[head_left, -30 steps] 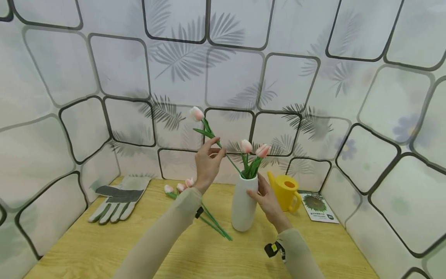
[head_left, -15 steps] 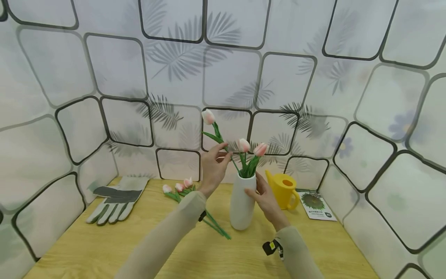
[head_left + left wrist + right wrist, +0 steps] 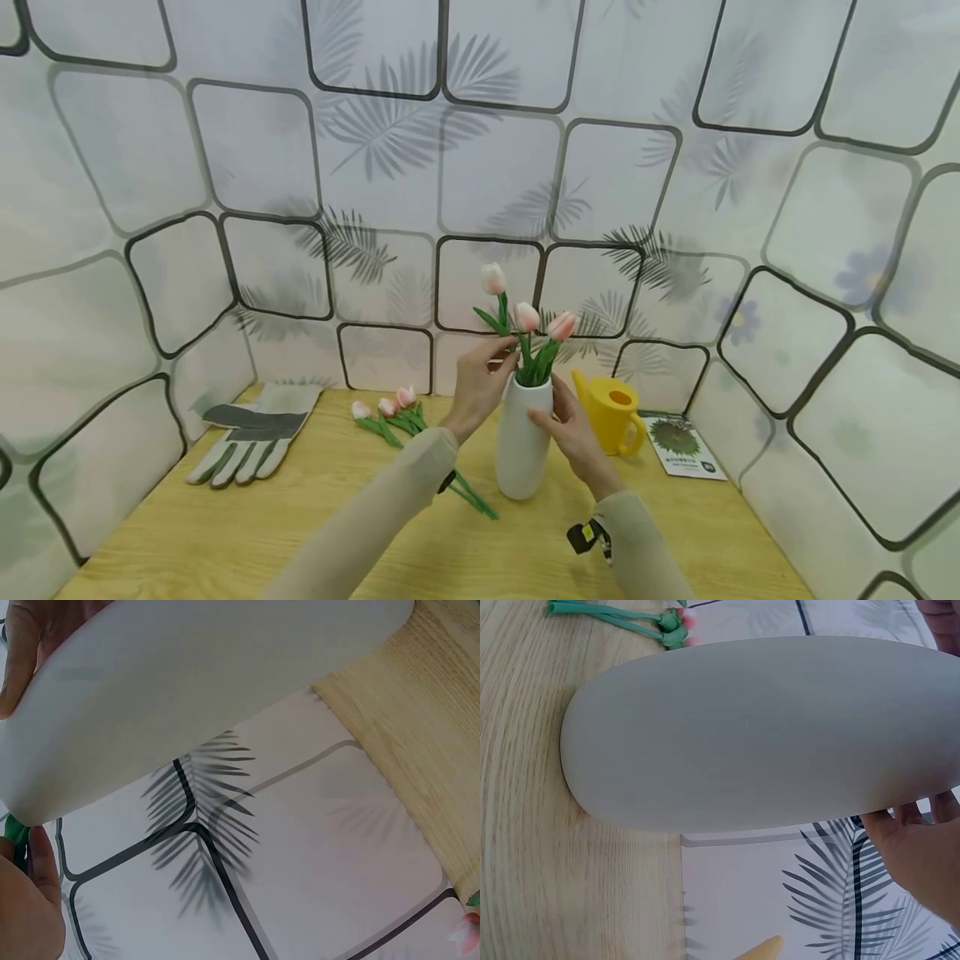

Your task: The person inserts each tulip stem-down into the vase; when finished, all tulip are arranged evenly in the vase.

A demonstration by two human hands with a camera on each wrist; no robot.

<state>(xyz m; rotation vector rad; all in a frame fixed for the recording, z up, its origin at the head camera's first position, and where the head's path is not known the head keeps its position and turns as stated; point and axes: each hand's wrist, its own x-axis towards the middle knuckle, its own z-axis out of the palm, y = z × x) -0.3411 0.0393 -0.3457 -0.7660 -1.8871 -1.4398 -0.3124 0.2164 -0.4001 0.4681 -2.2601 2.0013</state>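
My left hand [image 3: 480,387] pinches a pale pink tulip [image 3: 492,279] by its stem, just left of the white vase's mouth. The lower stem is hidden by the hand and the vase. Two more pink tulips [image 3: 562,326] stand in the white vase [image 3: 522,442], their green leaves at its rim. On the vase's right side, near the top, my right hand [image 3: 576,429] grips it with the thumb in front. In the right wrist view, the vase [image 3: 742,735] fills the middle and the right fingers [image 3: 881,825] touch its wall.
Several tulips [image 3: 387,407] lie on the wooden table [image 3: 300,517] left of the vase. A work glove [image 3: 258,429] is farther left. Behind my right hand stands a yellow watering can [image 3: 611,412], beside a card with a flower picture [image 3: 684,446]. Patterned walls [image 3: 495,167] enclose the table.
My left hand has moved right and down with the tulip, bringing its bloom close to the two in the vase, and its stem stands more upright. My right hand keeps its grip on the vase.
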